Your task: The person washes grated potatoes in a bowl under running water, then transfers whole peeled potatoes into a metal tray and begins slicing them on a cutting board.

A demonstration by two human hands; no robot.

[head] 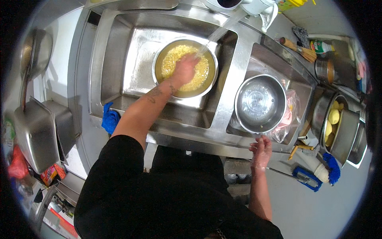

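Observation:
In the left sink basin, my left hand point(185, 69) reaches into a round metal bowl point(214, 78) of small yellow pieces in water point(200, 78). Its fingers are partly hidden by water, so whether they grip anything cannot be told. A stream of water point(219, 34) falls from the upper right beside the fingers. My right hand point(261, 149), wet and with bent fingers, is at the near rim of a second metal bowl point(259, 103) over the right basin. Whether its fingertips pinch that rim is unclear. Beside this bowl lies a clear plastic bag point(288, 116) with something pink in it.
A blue cloth point(110, 119) lies on the sink's left front edge. To the right are a pot point(317, 119) holding yellow, peeled potato-like pieces point(334, 116), a bamboo brush point(307, 54) and a blue-edged mop head point(309, 180). Metal pans point(37, 136) stand at left.

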